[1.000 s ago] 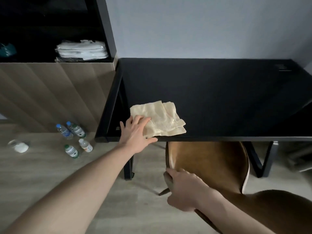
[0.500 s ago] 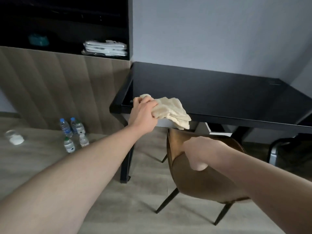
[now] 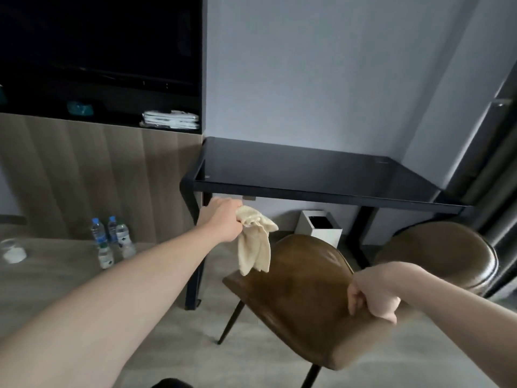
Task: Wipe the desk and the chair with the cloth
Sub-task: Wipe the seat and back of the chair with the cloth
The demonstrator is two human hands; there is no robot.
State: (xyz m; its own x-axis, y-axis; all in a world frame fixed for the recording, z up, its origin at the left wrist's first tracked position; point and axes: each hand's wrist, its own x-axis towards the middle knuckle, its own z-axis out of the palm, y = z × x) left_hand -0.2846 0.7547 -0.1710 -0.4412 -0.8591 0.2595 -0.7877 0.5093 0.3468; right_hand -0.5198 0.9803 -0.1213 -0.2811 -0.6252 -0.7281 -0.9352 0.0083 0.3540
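Your left hand (image 3: pixel 223 219) is out in front of you, below the front edge of the desk (image 3: pixel 307 175), with its fingers curled tight around the bunched top of the cloth (image 3: pixel 256 242). The rest of the cloth hangs loose from your fist, its lower end dangling just over the front edge of the brown chair (image 3: pixel 302 292). Nothing lies on the dark surface. Your right hand (image 3: pixel 372 292) grips the near edge of the chair, fingers wrapped over it and thumb underneath. A second brown chair (image 3: pixel 442 250) sits to the right under the desk, and a white bin (image 3: pixel 319 228) stands on the floor behind. Several water bottles (image 3: pixel 110 239) stand on the floor at the left, by the wood-panelled wall.
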